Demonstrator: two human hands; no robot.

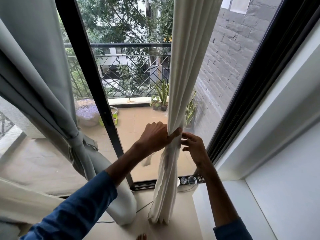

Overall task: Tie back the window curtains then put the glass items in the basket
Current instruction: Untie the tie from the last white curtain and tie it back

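Head view: the white curtain (183,84) hangs as 1 gathered bundle, its long axis near vertical, running from the top of the frame down to the floor (181,205). The left hand (154,135) reaches it from the left at mid height, its fingers going round behind the bundle and its thumb lying across the front, so it grips the cloth tight and makes a waist there. The right hand (195,149) is just right of the white curtain at the same height, fingers spread and lightly bent, with nothing visibly in them. I cannot tell whether its fingertips touch the cloth. A pale band seems to cross the bundle just under the left thumb, but it is too blurred to call a tie.

Both hands are level with the waist, so the coming wrap looks like a turn around the vertical bundle. The right hand is the free one and seems best placed to carry it round from its side.

Far left of the white curtain, the grey curtain (43,84) is cinched by a knot at about the same height, so that half of the job looks done. The 2 glasses (191,180) stand on the floor just right of the white curtain's foot, against the window track (143,184), well below both hands. No basket is in view.
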